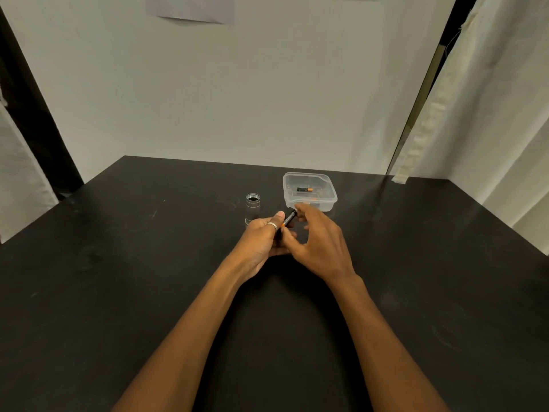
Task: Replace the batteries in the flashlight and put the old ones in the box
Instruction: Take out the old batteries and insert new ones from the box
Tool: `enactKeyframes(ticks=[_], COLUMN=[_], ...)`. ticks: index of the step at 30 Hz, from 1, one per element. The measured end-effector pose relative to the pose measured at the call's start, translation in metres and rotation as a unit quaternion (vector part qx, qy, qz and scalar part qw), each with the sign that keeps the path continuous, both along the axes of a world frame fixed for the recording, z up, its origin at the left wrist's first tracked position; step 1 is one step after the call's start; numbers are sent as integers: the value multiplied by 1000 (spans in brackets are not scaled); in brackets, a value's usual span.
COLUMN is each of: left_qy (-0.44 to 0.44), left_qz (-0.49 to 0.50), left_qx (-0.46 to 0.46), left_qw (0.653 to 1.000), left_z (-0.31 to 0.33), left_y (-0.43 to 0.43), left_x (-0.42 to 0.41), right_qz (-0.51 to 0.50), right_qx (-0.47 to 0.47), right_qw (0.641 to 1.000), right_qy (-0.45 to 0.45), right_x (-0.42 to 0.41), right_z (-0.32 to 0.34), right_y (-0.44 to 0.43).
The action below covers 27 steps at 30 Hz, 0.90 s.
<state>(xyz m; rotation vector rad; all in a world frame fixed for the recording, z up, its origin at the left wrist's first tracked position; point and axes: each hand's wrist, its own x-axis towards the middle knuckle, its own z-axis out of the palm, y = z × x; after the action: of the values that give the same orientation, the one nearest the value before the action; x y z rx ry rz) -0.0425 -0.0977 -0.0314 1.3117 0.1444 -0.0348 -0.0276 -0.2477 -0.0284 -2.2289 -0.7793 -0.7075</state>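
My left hand (263, 237), with a ring on one finger, grips the lower part of a black-and-orange battery (289, 217) that points up and to the right; something dark beneath it is hidden in the fist. My right hand (322, 242) meets it from the right. Its index fingertip is on the battery's far end and its thumb is near the lower end, so it pinches the battery. A silver flashlight tube (253, 207) stands upright and open-topped just left of my hands. The clear plastic box (329, 200) behind my right hand holds one battery (305, 189).
Everything sits on a black table (148, 278) with a pale wall close behind it. Curtains hang at both sides, and the table's right edge runs along the right curtain.
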Motion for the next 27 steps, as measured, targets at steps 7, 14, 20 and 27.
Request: enactKeyframes(ticks=[7, 14, 20, 27], left_qy=[-4, -1, 0, 11], left_qz=[-25, -15, 0, 29], left_qx=[20, 17, -2, -18], left_qw=[999, 1000, 1000, 999], left_z=[-1, 1, 2, 6], left_y=[1, 0, -1, -2], left_x=[0, -2, -2, -4], right_qz=[-13, 6, 47, 20], right_qx=[-15, -36, -45, -21], right_qw=[1000, 999, 997, 998], right_qy=[-16, -14, -42, -61], right_x=[-2, 0, -3, -2], right_z=[4, 1, 1, -3], right_y=[2, -1, 4, 8])
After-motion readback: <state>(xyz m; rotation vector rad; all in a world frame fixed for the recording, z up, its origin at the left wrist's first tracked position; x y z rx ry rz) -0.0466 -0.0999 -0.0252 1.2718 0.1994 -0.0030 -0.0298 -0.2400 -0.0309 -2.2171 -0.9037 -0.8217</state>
